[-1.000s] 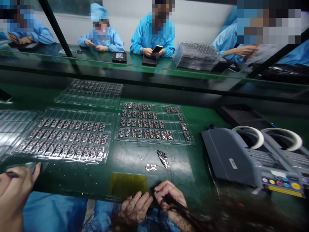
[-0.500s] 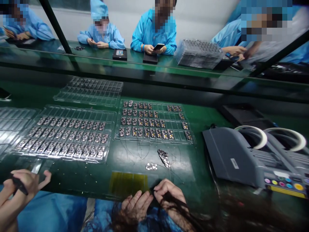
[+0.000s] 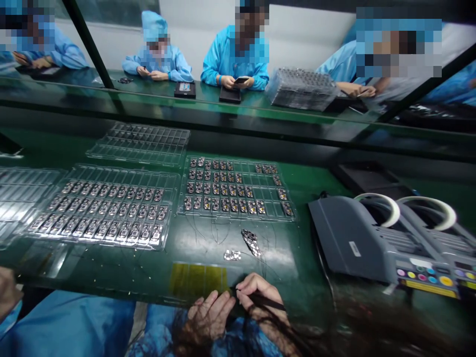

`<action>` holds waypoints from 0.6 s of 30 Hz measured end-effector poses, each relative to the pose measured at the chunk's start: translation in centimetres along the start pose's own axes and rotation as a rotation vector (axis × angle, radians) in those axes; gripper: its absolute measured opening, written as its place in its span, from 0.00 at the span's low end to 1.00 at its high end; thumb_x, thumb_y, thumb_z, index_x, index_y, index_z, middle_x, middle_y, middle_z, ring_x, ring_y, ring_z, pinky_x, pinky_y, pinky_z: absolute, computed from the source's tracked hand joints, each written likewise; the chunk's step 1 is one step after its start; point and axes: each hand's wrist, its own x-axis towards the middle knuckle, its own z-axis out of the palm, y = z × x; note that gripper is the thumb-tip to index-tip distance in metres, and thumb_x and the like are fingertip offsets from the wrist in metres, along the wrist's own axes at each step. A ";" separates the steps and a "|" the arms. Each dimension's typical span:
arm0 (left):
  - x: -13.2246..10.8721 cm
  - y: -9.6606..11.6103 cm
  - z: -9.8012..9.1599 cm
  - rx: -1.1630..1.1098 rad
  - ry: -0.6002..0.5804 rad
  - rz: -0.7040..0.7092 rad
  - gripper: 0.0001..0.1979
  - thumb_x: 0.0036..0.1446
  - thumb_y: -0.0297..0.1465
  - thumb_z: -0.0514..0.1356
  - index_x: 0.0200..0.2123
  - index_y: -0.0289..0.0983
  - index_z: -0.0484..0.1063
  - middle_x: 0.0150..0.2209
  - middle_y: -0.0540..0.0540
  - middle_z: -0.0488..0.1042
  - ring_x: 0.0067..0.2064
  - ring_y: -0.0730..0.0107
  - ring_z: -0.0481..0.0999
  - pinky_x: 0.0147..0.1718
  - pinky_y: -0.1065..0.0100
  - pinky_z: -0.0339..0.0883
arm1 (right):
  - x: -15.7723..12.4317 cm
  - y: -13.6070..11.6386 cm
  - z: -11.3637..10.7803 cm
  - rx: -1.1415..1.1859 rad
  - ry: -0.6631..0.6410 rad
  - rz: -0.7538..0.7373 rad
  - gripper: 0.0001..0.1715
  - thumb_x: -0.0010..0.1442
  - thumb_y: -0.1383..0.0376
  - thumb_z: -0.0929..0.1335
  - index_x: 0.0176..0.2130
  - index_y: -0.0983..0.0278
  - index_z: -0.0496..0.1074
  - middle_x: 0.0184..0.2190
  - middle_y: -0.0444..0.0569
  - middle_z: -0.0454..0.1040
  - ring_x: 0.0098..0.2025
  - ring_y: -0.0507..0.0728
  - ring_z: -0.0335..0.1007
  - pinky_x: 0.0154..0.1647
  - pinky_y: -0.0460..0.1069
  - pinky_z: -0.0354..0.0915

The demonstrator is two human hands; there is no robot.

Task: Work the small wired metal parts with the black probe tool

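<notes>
At the near edge of the table, my left hand point(image 3: 210, 313) lies with its fingers stretched out, just below a yellow translucent film sheet point(image 3: 199, 279). What is under those fingers is hidden. My right hand point(image 3: 262, 292) is closed in a pinch around black tweezers point(image 3: 270, 301), whose tip points at my left fingertips. Beyond the hands lie a small silvery circuit board point(image 3: 232, 255) and a little heap of dark boards point(image 3: 251, 242), with thin dark strands around them. Farther off sits a clear tray point(image 3: 266, 196) partly filled with small circuit boards.
Another clear tray point(image 3: 169, 198) with rows of boards stands left, and further trays point(image 3: 143, 141) lie behind. A grey tape machine point(image 3: 349, 238) with white rolls takes up the right. A co-worker's hand point(image 3: 8, 292) shows at the left edge. Co-workers sit beyond the divider.
The co-worker's hand at the left, which held a black tool, has drawn back toward the left edge. My two hands stay nearly in place. The view has shifted slightly.
</notes>
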 end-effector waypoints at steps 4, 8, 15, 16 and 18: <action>-0.2 -0.3 3.0 0.024 0.101 -0.042 0.35 0.74 0.40 0.62 0.75 0.77 0.57 0.60 0.64 0.85 0.57 0.62 0.90 0.53 0.57 0.88 | -0.1 0.6 -0.1 -0.023 -0.001 -0.011 0.14 0.57 0.53 0.81 0.24 0.52 0.82 0.29 0.49 0.86 0.29 0.61 0.83 0.32 0.53 0.75; -0.2 -1.5 6.3 -0.007 0.134 0.044 0.31 0.72 0.43 0.61 0.73 0.77 0.61 0.57 0.62 0.87 0.51 0.57 0.92 0.44 0.55 0.90 | -0.2 0.6 -0.2 -0.035 0.006 -0.019 0.15 0.56 0.52 0.81 0.23 0.52 0.81 0.27 0.49 0.86 0.26 0.61 0.81 0.29 0.53 0.72; -0.6 -2.3 9.3 -0.011 0.162 0.072 0.33 0.71 0.42 0.61 0.75 0.72 0.62 0.60 0.58 0.86 0.54 0.53 0.91 0.45 0.53 0.91 | 0.0 0.5 -0.2 0.003 0.008 0.020 0.20 0.54 0.46 0.81 0.23 0.54 0.80 0.27 0.51 0.85 0.29 0.63 0.83 0.33 0.54 0.75; -0.6 -2.3 9.4 -0.009 0.161 0.075 0.33 0.71 0.42 0.61 0.75 0.72 0.61 0.60 0.58 0.86 0.54 0.53 0.91 0.44 0.53 0.91 | 0.1 0.5 -0.1 0.009 0.017 0.035 0.20 0.53 0.46 0.82 0.23 0.54 0.80 0.27 0.51 0.84 0.29 0.63 0.83 0.33 0.55 0.75; -0.5 -2.3 9.6 -0.001 0.156 0.078 0.33 0.71 0.42 0.60 0.75 0.73 0.61 0.60 0.58 0.86 0.54 0.53 0.91 0.44 0.52 0.90 | 0.2 0.4 -0.1 0.028 0.028 0.064 0.20 0.52 0.46 0.82 0.23 0.54 0.80 0.28 0.51 0.84 0.30 0.64 0.84 0.33 0.55 0.76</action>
